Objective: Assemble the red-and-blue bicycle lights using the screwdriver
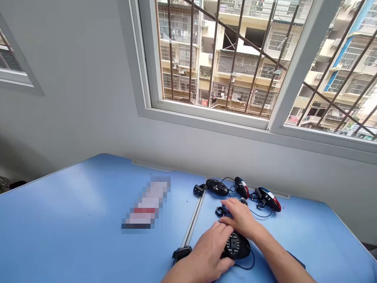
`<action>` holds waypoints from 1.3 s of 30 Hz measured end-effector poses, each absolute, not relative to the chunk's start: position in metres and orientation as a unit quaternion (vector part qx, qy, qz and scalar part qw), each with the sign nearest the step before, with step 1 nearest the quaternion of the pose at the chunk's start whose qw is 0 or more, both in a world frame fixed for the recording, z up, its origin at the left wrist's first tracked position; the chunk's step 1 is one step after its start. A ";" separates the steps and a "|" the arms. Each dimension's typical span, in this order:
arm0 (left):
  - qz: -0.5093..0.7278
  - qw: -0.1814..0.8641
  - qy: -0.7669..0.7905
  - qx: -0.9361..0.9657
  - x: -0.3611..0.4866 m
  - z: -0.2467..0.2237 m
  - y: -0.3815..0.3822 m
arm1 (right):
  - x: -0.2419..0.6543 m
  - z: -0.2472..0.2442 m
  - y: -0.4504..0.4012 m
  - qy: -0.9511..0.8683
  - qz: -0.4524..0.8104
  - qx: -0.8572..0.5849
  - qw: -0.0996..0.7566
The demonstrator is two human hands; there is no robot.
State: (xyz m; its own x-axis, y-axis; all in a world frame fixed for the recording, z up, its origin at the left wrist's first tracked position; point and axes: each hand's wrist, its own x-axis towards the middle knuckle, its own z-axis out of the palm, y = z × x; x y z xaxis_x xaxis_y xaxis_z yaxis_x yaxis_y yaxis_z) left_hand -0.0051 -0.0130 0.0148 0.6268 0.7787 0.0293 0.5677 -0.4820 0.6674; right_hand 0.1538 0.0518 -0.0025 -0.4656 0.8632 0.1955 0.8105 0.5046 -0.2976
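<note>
My left hand (206,251) is curled over a black oval device with a round, dotted dial-like face (235,245), and a thin black cable trails from that device. My right hand (238,217) lies just above it, its fingers over a black plastic clamp (219,211); whether they grip anything is hidden. Farther back stand a plain black oval device (216,187), a red, white and dark oval casing (241,187), and a similar casing (269,199) with a small black clip beside it. A black square connector (198,190) sits at the cable's end.
The blue folding table (73,204) has a metal centre seam (193,222) with a black clip (182,253) on it. A pixelated, blurred object (145,204) lies left of the seam. The table's back edge meets a grey wall below a barred window (218,59).
</note>
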 end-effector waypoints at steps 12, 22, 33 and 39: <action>0.118 0.313 0.414 0.847 -0.005 0.022 -0.014 | 0.158 -0.026 0.055 -0.859 0.063 -0.466 0.205; 0.141 0.323 0.399 0.847 -0.007 0.018 -0.013 | 0.166 -0.022 0.051 -0.867 0.069 -0.432 0.241; 0.181 0.340 0.408 0.828 -0.008 0.011 -0.010 | 0.188 0.022 0.047 -0.832 0.164 -0.446 0.285; 0.199 0.325 0.392 0.837 -0.012 0.011 -0.010 | 0.198 0.055 0.031 -0.810 0.232 -0.457 0.285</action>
